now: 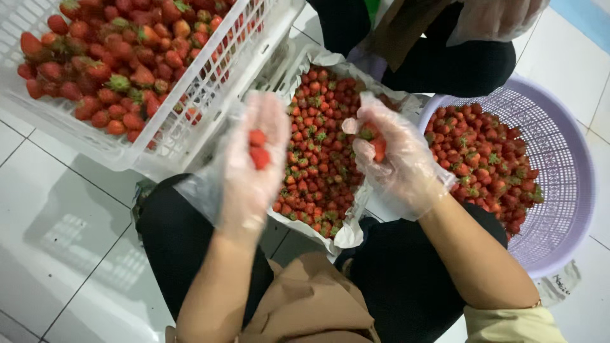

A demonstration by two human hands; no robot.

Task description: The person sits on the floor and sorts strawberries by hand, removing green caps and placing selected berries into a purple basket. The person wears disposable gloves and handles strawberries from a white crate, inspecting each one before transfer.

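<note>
Both my hands wear loose clear plastic gloves. My left hand [254,159] is cupped palm up and holds two red strawberries [258,151]. Curled around one strawberry [373,136] with green leaves is my right hand [394,159]. Both hands hover over a paper-lined tray [348,234] packed with small strawberries, which lies between my knees in black trousers.
A white slatted plastic crate [127,152] of larger strawberries stands at the upper left on the white tiled floor. A lilac perforated round basket [559,159] with strawberries sits at the right. Another person in dark clothes and a gloved hand [495,19] sits across, at the top.
</note>
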